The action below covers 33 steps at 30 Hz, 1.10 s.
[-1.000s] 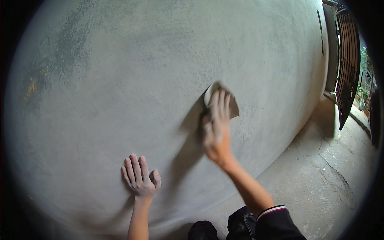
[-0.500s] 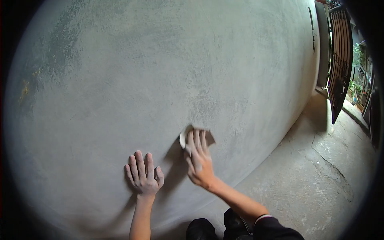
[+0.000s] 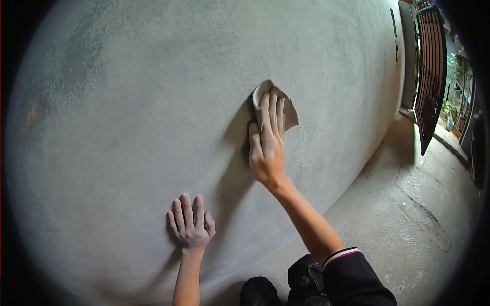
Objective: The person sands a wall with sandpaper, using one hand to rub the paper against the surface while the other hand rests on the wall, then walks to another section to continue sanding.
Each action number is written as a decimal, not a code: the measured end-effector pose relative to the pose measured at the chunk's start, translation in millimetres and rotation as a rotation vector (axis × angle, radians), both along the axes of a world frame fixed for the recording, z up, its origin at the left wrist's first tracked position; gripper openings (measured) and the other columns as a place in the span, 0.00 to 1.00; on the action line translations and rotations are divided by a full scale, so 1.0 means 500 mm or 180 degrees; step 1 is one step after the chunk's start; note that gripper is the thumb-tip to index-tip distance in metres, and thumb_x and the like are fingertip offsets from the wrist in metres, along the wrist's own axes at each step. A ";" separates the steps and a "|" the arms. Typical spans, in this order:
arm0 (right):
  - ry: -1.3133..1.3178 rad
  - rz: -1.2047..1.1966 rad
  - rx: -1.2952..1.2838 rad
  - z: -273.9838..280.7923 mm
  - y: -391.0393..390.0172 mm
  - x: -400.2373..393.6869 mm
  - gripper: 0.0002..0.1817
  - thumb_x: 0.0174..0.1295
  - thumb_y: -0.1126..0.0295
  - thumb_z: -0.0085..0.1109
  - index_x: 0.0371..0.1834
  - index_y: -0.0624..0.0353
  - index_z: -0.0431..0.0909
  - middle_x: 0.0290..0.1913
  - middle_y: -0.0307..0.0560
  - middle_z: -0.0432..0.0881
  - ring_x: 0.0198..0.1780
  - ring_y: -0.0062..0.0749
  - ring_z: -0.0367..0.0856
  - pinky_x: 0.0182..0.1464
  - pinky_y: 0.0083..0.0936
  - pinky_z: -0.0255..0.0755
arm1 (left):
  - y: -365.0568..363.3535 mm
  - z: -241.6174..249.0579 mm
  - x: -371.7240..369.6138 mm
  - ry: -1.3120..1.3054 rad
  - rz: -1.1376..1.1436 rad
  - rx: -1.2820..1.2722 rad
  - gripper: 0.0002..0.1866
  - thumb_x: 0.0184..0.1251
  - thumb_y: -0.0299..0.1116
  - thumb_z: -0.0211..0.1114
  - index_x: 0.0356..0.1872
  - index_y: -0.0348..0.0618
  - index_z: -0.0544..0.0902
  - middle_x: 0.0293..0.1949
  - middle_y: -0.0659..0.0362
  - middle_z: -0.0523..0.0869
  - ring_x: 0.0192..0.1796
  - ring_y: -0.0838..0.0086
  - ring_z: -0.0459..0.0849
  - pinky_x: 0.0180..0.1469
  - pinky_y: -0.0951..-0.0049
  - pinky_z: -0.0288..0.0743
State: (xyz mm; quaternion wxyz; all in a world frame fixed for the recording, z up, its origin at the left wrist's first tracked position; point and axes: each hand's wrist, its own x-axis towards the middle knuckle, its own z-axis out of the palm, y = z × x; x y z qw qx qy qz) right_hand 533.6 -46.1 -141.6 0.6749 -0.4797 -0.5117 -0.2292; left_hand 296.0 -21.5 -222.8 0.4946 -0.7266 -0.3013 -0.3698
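My right hand (image 3: 269, 153) presses a piece of sandpaper (image 3: 290, 113) against the grey wall (image 3: 143, 127). Its fingers point upward and lie along the sheet, whose curled edges stand out around the fingertips. Lower and to the left, my left hand (image 3: 193, 230) rests on the wall with its fingers spread and nothing in it. Pale dust coats the fingers of both hands. The side of the sandpaper toward the wall is hidden.
Darker rough patches and a small yellow stain (image 3: 31, 113) mark the wall's left part. At right stand a slatted metal gate (image 3: 430, 76) and plants (image 3: 452, 109). The concrete floor (image 3: 388, 219) has a long crack. My dark-clad knees (image 3: 259, 291) show at the bottom.
My right hand has slid up the wall and slightly right with the sandpaper, its arm now more extended. My left hand stays flat on the wall; the view has shifted slightly.
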 end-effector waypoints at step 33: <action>-0.0767 -0.0440 0.0172 -0.003 0.023 0.031 0.31 0.58 0.72 0.54 0.69 0.63 0.65 0.72 0.57 0.62 0.76 0.58 0.51 0.73 0.46 0.51 | 0.004 -0.001 -0.001 0.0100 0.0025 0.0090 0.24 0.72 0.43 0.45 0.63 0.47 0.76 0.67 0.45 0.71 0.71 0.51 0.66 0.73 0.51 0.49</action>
